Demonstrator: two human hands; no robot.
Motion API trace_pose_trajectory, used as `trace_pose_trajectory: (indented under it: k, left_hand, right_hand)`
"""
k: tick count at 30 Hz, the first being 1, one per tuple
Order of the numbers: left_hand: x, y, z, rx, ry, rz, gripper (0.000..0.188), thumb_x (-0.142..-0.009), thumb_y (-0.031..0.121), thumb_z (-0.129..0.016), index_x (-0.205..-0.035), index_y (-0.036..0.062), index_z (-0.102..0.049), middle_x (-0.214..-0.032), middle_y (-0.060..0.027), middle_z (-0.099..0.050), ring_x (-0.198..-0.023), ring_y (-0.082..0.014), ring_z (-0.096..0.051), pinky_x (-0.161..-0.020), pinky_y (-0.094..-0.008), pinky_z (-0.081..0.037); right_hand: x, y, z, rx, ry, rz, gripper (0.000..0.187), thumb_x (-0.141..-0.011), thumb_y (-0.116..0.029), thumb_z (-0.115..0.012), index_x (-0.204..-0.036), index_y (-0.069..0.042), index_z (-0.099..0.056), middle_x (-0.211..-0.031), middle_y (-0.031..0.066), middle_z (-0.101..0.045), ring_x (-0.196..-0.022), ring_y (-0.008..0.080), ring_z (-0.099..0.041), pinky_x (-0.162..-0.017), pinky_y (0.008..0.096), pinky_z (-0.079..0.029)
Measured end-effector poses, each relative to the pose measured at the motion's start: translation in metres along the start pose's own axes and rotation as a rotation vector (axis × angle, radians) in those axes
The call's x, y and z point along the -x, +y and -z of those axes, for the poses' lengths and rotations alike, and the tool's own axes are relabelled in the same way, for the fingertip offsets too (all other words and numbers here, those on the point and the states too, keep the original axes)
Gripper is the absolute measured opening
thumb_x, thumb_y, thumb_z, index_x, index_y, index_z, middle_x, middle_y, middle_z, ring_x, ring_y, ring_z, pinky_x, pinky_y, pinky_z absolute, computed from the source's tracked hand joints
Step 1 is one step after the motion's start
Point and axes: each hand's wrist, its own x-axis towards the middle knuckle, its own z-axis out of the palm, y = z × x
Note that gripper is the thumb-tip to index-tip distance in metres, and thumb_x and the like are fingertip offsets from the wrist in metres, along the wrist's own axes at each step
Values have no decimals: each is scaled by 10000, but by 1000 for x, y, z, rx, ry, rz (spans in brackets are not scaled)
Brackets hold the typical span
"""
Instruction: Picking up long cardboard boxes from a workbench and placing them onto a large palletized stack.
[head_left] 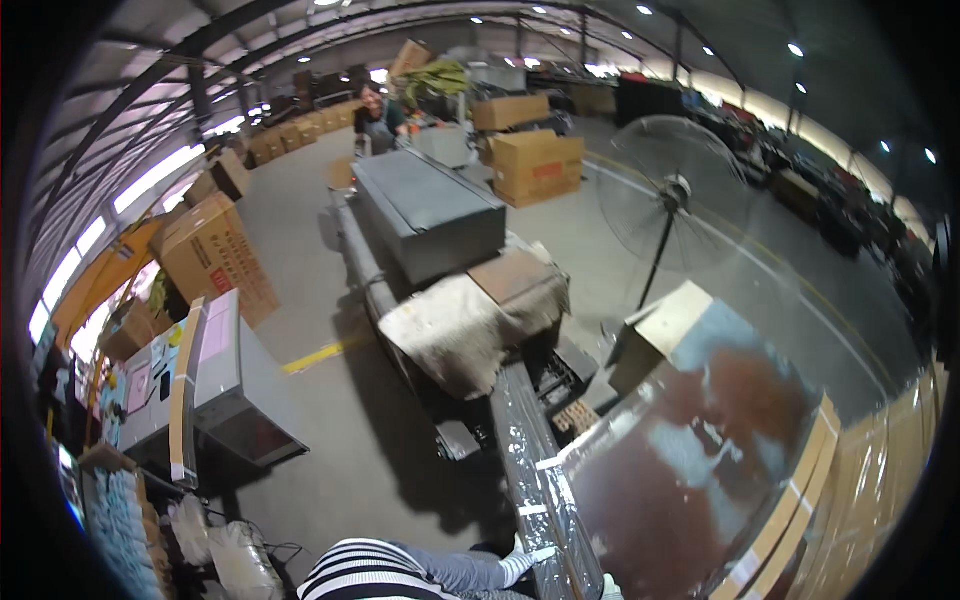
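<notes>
A long, narrow, dark package (533, 470) wrapped in shiny clear plastic runs from the lower edge toward the cloth-covered end of the conveyor. White bands cross it. My left hand (522, 563), in a pale glove with a striped cuff, grips its left side near the bottom of the view, fingers over the top. Only a bit of my right hand (610, 588) shows, at the lower edge on the package's other side; its fingers are mostly cut off. Right of the package lies a worn tabletop (650, 480) with brown and pale-blue patches.
Cardboard strips (790, 510) line the tabletop's right edge. Beyond stand a fan (672, 190) and a carton (540, 168). A large grey metal cabinet (430, 205) lies on the conveyor, past a draped cloth (450, 325). A person (378, 120) is behind it. A grey cabinet (240, 400) stands left.
</notes>
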Motion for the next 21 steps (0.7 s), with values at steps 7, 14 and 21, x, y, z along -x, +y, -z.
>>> trace_pose_trajectory:
  k: [7, 14, 21]
  left_hand:
    - [-54, 91, 10, 297, 38, 158, 935, -835, 299, -796, -1497, 101, -167, -1317, -77, -542, -1123, -211, -562, -898, -413, -504]
    - [-77, 160, 21, 349, 95, 0, 711, -881, 212, -737, -1449, 106, -323, -1288, -87, -560, -1193, -192, -519, -924, -343, -489]
    - [-181, 198, 73, 664, -190, 157, 677, -961, 556, -507, -1466, 125, -372, -1466, -100, -433, -1291, -265, -462, -1056, -419, -424]
  right_hand:
    - [-110, -48, 11, 81, -36, 77, 876, -713, -330, -746, -1457, -48, -380, -1299, 231, -552, -1156, 396, -568, -979, 451, -469]
    - [-176, -71, -8, 47, -134, 59, 868, -756, -391, -717, -1465, -40, -360, -1386, 233, -499, -1231, 395, -529, -1023, 442, -442]
    - [-295, -144, 15, -61, 125, 258, 528, -785, -160, -669, -1290, -53, -555, -1116, 220, -639, -1055, 389, -604, -962, 445, -473]
